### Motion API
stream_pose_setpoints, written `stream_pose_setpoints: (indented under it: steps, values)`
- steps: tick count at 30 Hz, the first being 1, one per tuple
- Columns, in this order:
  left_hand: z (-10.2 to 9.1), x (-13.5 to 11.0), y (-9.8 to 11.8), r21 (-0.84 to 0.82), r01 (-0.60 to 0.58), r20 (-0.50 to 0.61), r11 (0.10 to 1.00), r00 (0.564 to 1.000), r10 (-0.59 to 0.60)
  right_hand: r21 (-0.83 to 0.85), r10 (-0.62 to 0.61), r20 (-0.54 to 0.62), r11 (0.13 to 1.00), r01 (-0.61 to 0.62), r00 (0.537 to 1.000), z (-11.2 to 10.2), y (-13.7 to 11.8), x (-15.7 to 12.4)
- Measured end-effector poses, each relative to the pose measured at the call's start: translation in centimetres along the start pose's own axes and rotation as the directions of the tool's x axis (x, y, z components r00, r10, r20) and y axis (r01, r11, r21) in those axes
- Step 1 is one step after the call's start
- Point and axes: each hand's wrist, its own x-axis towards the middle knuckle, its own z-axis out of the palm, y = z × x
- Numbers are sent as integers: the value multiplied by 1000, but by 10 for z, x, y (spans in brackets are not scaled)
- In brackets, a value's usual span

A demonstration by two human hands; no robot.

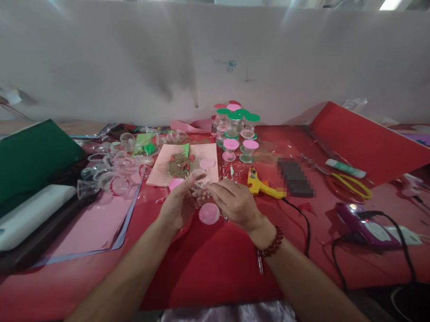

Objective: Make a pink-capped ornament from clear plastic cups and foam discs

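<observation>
A small clear plastic cup (201, 175) is held between my two hands above the red table. The fingers of my left hand (180, 200) are closed around its left side. My right hand (237, 204) has its fingers pinched together at the cup's right side, and its fingertips are partly hidden. Just below them on the table lies a round pink piece (209, 213). Beyond my hands, a pale pink sheet (157, 170) carries a brown, crumbly patch with red bits, and a pink paper disc (207, 164) rests on it.
Paper-topped cups (232, 145) stand stacked at the back. Loose clear cups (119, 184) pile up at left beside pink paper (91, 227). To the right are a corded yellow glue gun (262, 186), scissors (352, 185), a glue stick (346, 168) and a purple power strip (369, 227).
</observation>
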Motion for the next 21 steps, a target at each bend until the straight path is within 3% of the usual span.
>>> stream_pose_setpoints:
  steps: [10, 21]
  values:
    - [-1, 1, -2, 43, 2, 5, 999, 1000, -2, -38, 42, 28, 998, -41, 999, -1, -2, 1]
    - [-1, 1, -1, 27, -10, -3, 1000, 1000, 10, 19, 101, -82, 995, -99, 992, 7, -1, -1]
